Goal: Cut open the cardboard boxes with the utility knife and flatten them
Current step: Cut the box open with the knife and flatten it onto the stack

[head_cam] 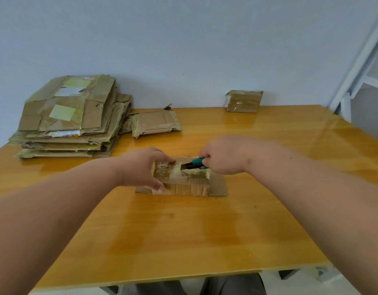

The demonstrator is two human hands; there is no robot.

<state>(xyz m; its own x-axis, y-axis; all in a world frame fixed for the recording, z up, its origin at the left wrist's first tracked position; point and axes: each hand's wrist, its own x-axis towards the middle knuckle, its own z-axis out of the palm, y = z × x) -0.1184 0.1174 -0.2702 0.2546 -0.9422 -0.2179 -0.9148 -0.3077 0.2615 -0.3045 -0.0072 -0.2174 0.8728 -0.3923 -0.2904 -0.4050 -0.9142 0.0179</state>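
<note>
The main risk here is the blade slipping toward the steadying hand. The right hand has its fingers curled tight round a teal-handled utility knife, whose tip points left along the top of a small brown cardboard box. The left hand grips the box's left end, fingers over the top edge and thumb on the near side, straight in the knife's line. If the tape gives way suddenly, or the light box shifts on the glossy yellow wooden desk, the blade could run on into those fingers. Pressing too hard could also push the top inward rather than slit it.

The box sits near the middle of the desk, a little toward the far edge. It is low and oblong, its top covered in shiny, yellowed clear tape. A dark opening shows in the top where the knife enters, so the seam looks partly cut. A flap lies flat on the desk at its right end, and the near wall looks creased.

At the far left corner lies a tall stack of flattened cardboard boxes, with one more flattened taped box just beside it. A small sealed taped box waits at the far edge, toward the right.
</note>
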